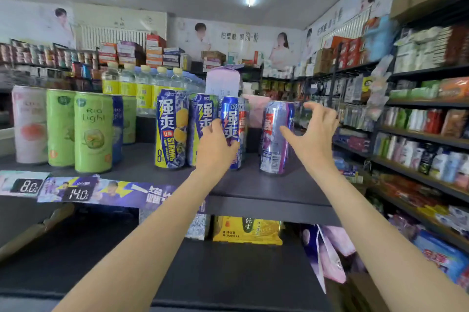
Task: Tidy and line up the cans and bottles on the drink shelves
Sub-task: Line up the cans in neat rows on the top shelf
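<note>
Tall drink cans stand on a dark shelf (266, 184) in front of me. My left hand (215, 146) is wrapped around a blue and red can (232, 118) in the middle of the row. To its left stand a blue and yellow lemon can (171, 128) and another blue can (201, 113). A silver-purple grape can (275, 139) stands apart on the right. My right hand (313, 136) hovers just beside it with fingers spread, holding nothing. Green cans (92, 131) and a pink can (29, 125) stand at the left.
Water bottles with yellow labels (144, 83) and a pale carton (223, 80) stand behind the cans. Price tags (76, 193) hang on the shelf's front edge. A lower shelf holds yellow packs (247, 230). Stocked shelves (418, 133) run along the right.
</note>
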Motion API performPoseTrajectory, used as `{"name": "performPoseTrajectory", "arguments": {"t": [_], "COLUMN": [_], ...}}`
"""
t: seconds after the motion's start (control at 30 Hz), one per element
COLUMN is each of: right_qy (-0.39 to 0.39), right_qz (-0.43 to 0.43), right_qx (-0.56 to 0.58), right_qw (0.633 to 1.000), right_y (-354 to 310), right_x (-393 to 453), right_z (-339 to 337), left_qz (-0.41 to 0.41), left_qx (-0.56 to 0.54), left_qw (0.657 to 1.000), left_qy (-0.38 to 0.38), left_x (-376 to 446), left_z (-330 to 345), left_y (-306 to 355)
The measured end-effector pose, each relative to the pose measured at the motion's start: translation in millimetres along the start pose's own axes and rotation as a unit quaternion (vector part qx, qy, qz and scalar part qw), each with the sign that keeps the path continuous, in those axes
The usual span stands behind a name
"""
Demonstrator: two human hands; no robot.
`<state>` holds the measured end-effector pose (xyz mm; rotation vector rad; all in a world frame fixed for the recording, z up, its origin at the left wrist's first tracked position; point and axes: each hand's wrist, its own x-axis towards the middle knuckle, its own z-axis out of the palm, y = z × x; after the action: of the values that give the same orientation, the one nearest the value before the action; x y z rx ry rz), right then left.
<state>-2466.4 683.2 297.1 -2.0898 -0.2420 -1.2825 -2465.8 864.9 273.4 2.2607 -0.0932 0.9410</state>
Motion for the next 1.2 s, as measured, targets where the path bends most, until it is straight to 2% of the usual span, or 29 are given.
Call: {"name": "performPoseTrajectory", "arguments": {"t": [0.1, 0.23, 0.33, 0.43, 0.53, 0.6, 0.73, 0.8, 0.9, 1.0, 1.2], "right_qy": [-0.059, -0.152, -0.143, -0.112, -0.140, -0.197, -0.293, -0.352, -0.457, -0.502, -0.531], "right_qz": [-0.054, -0.045, -0.047, -0.067, -0.112, -0.137, -0.147, -0.142, -0.145, -0.160, -0.115], "right_qx": [0.003, 0.108, 0.125, 0.108, 0.078, 0.052, 0.031, 0.032, -0.038, -0.084, -0.027], "right_qw": [0.997, 0.981, 0.981, 0.986, 0.981, 0.969, 0.944, 0.924, 0.877, 0.846, 0.839], "right_y": [10, 10, 13, 12, -1, -11, -17, -18, -19, -24, -28], "right_x": [20, 22, 24, 40, 61, 74, 107, 128, 152, 165, 183], "right_z": [-3, 3, 5, 2, 0, 1, 6, 11, 33, 55, 74], "left_qz": [-0.025, -0.055, -0.053, 0.004, 0.111, 0.146, 0.099, 0.088, 0.096, 0.097, 0.091], "left_qx": [0.094, 0.160, 0.226, 0.230, 0.190, 0.182, 0.280, 0.301, 0.293, 0.271, 0.238], "left_qw": [0.995, 0.985, 0.972, 0.967, 0.962, 0.963, 0.953, 0.941, 0.942, 0.952, 0.963], "left_qy": [0.012, 0.026, 0.038, 0.105, 0.162, 0.131, -0.065, -0.126, -0.128, -0.108, -0.085], "left_x": [-2, 1, 4, 12, 32, 52, 93, 102, 107, 110, 106], "left_z": [14, 21, 24, 17, 5, -4, -26, -31, -29, -29, -27], "left_y": [10, 15, 17, 20, 30, 39, 47, 45, 40, 37, 35]}}
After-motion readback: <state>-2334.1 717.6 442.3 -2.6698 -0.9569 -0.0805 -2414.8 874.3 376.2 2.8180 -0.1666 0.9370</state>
